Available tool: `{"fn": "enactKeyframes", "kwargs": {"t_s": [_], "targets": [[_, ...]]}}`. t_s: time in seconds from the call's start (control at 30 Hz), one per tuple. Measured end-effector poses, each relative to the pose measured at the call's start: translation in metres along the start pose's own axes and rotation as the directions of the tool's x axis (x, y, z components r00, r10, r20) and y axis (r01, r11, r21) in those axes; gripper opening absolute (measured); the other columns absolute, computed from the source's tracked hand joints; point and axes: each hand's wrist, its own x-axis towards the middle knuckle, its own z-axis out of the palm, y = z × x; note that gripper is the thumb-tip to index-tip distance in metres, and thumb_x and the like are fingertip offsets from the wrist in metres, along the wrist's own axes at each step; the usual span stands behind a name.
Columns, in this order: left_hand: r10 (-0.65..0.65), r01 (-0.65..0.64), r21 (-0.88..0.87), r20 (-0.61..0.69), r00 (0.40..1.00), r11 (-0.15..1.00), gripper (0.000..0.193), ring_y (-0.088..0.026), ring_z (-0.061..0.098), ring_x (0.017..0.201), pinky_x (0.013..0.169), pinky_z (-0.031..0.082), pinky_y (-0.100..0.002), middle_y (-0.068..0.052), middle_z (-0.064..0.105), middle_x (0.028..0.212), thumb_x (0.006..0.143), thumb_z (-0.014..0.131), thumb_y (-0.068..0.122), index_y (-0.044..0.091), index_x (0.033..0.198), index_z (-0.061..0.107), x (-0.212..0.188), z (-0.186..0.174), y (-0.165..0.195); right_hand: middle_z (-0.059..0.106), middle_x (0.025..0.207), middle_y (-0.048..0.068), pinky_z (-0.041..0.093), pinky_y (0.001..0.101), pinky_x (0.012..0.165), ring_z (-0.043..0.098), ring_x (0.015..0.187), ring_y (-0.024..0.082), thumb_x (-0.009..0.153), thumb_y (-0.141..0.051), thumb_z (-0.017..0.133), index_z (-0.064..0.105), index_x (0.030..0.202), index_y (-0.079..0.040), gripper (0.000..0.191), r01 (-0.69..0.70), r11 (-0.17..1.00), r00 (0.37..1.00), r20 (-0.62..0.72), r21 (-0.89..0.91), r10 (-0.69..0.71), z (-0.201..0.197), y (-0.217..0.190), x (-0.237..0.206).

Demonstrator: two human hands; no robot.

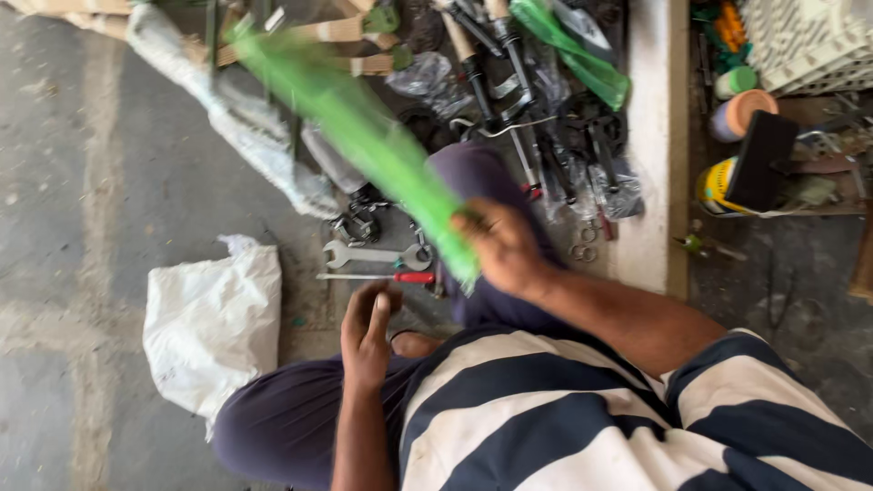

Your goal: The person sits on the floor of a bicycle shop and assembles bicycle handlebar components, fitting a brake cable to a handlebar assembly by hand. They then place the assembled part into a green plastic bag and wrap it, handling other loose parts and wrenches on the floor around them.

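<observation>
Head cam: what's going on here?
A person in a striped shirt sits on a concrete floor. The right hand grips the end of a long green strip, blurred by motion and slanting up to the left. The left hand is bare, resting near the knee. Ahead lie a spanner, a red-handled screwdriver, a white sack and a pile of bagged metal parts.

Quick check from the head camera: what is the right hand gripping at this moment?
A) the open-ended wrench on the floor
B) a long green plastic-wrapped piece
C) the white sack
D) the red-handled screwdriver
B: the right hand is closed around the lower end of the long green wrapped piece, motion-blurred, raised above the floor.
</observation>
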Motion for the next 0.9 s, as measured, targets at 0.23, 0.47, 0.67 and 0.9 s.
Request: {"fn": "enactKeyframes", "kwargs": {"t_s": [0.23, 0.47, 0.67, 0.9], "targets": [[-0.281, 0.315, 0.280, -0.156, 0.947, 0.907, 0.036, -0.018, 0.069, 0.095, 0.083, 0.056, -0.032, -0.011, 0.073, 0.106, 0.100, 0.064, 0.023, -0.002, 0.126, 0.065, 0.009, 0.002, -0.059, 0.055, 0.072, 0.015, 0.041, 0.0421, 0.062, 0.051, 0.067, 0.026, 0.109, -0.028, 0.059, 0.058, 0.091, 0.002, 0.035, -0.084, 0.683, 0.850, -0.410, -0.726, -0.331, -0.162, 0.022, 0.018], [-0.269, 0.301, 0.594, -0.145, 0.952, 0.746, 0.036, -0.021, 0.076, 0.095, 0.083, 0.058, -0.034, -0.015, 0.079, 0.105, 0.095, 0.068, 0.027, 0.003, 0.122, 0.069, 0.029, 0.010, -0.080, 0.063, 0.080, 0.023, 0.046, 0.0500, 0.068, 0.061, 0.074, 0.041, 0.106, -0.032, 0.056, 0.058, 0.091, 0.001, 0.036, -0.418, 0.690, 0.553, -0.768, -0.591, -0.323, -0.234, 0.112, 0.007], [-0.267, 0.300, 0.692, -0.158, 0.951, 0.657, 0.035, -0.026, 0.078, 0.094, 0.083, 0.059, -0.038, -0.015, 0.079, 0.104, 0.092, 0.069, 0.029, 0.006, 0.119, 0.070, 0.040, 0.009, -0.094, 0.066, 0.090, 0.026, 0.045, 0.0586, 0.076, 0.062, 0.086, 0.049, 0.106, -0.035, 0.062, 0.060, 0.094, 0.002, 0.039, -0.623, 0.503, 0.444, -0.800, -0.599, -0.404, -0.275, 0.115, 0.034], [-0.240, 0.282, 0.788, -0.175, 0.955, 0.548, 0.033, -0.030, 0.076, 0.096, 0.087, 0.057, -0.040, -0.015, 0.079, 0.104, 0.091, 0.071, 0.030, 0.008, 0.116, 0.072, 0.035, -0.001, -0.114, 0.059, 0.121, 0.019, 0.042, 0.0567, 0.099, 0.054, 0.116, 0.042, 0.097, -0.026, 0.068, 0.060, 0.120, -0.006, 0.032, -0.441, 0.204, 0.546, -0.442, -0.874, -0.712, -0.282, 0.086, 0.086]]}}
